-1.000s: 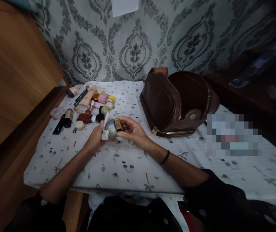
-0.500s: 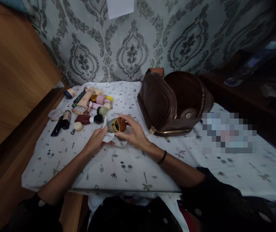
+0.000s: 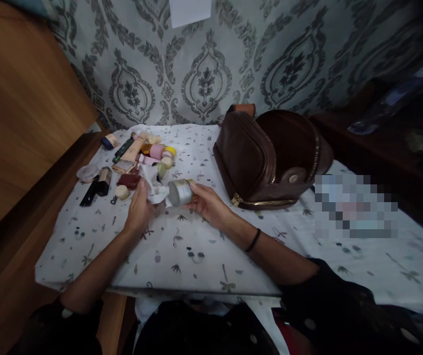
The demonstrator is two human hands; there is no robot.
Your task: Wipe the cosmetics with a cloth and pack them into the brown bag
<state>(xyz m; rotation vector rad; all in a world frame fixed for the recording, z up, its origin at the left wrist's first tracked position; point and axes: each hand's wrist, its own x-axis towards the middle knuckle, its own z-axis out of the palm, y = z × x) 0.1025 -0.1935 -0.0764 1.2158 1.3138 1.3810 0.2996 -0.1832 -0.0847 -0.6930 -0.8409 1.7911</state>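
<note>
My right hand (image 3: 208,204) is closed on the gold-capped end of a small jar (image 3: 180,193), whose pale grey body points left. My left hand (image 3: 139,206) grips a crumpled white tissue (image 3: 155,186), held just left of the jar; whether the two touch, I cannot tell. Both are held above the patterned white cloth. Behind the left hand lies a dark red bottle (image 3: 129,181), partly covered by the tissue. A round cream-coloured piece (image 3: 122,192) rests on the cloth beside that hand.
Cosmetics, including a peach tube (image 3: 136,148), a pink container (image 3: 156,151) and a black tube (image 3: 90,192), cluster at the left back. An open brown leather bag (image 3: 246,155) stands right of centre. Farther right lies a pixelated item (image 3: 357,207). A wooden panel (image 3: 29,88) rises at left.
The jar has turned, so its grey body now shows instead of its gold cap. My left hand has drawn left and up with the tissue, away from the jar.
</note>
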